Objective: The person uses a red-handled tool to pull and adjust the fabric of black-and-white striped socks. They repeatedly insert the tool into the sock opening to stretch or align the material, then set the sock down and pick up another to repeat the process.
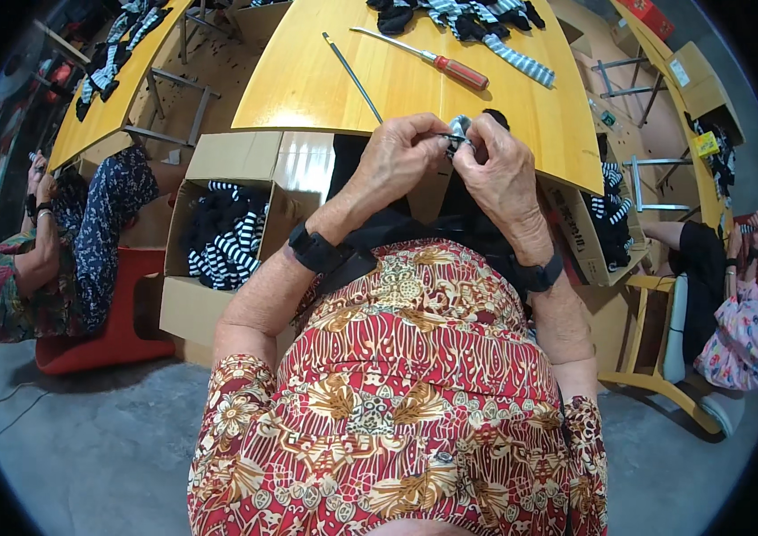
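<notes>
Head view, looking down: both my forearms rise from below, elbows bent and out to the sides, slanting inward until the hands nearly meet at the near edge of the yellow bench (pixel 299 94). Left grip (pixel 401 159): back of the hand up, wrist fairly straight in line with the forearm, fingers curled rightward, thumb and index pinched narrow on a small striped knit piece (pixel 459 123). Right grip (pixel 502 171): knuckles high, fingers bent well in, back of the hand toward me, thumb and forefinger drawn close on the same piece from its other side. The piece sits between the two sets of fingertips, grey-striped at the top; a dark bit below it, too small and covered to make out. Dark bands on both wrists. Beyond the left grip a thin dark rod (pixel 352 76) lies aslant, its near end running to the knuckles; whether it touches, cannot tell. Farther right, a red-handled screwdriver (pixel 459 73), handle toward me. At the far side, a heap of striped and black knits (pixel 464 20). Below the bench, left, an open carton (pixel 196 308) of black-and-white knits.
</notes>
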`<state>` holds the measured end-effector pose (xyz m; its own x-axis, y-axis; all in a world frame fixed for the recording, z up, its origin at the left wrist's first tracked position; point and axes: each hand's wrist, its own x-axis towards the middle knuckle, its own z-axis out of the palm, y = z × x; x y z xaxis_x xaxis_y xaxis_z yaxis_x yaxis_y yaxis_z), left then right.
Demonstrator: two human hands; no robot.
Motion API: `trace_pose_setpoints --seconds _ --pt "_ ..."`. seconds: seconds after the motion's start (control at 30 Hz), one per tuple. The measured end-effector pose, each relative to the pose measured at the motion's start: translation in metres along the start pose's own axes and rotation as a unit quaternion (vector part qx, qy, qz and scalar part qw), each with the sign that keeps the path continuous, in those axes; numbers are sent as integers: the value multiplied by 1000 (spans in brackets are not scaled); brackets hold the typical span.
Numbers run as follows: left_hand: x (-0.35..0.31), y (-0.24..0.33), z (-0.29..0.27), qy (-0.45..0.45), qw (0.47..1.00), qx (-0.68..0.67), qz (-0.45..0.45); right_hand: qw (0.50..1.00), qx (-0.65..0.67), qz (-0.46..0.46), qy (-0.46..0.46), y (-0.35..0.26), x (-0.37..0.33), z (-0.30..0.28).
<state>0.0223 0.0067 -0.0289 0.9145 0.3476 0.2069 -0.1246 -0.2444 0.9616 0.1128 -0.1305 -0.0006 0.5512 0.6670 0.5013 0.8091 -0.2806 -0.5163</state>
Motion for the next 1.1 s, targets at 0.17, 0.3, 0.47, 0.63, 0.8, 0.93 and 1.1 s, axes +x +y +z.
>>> trace_pose_setpoints --seconds 0.17,0.3,0.47,0.63,0.8,0.93,1.1 --pt "9 -9 -4 -69 959 -257 -98 992 94 84 -31 5 6 -3" --pt "6 -13 -2 -115 911 -369 -145 980 157 102 -62 21 1 3" --pt "4 1 6 -90 954 -269 -98 889 397 209 -96 33 -1 -1" --pt "12 0 3 -13 971 -218 -99 793 552 250 -69 31 -4 3" --pt "12 6 4 -6 938 -314 -148 674 687 253 -98 38 -4 3" --pt "14 2 9 14 926 -351 -137 658 695 271 -100 34 -3 -1" --pt "16 1 9 -49 878 -462 -116 743 608 275 -56 33 1 2"
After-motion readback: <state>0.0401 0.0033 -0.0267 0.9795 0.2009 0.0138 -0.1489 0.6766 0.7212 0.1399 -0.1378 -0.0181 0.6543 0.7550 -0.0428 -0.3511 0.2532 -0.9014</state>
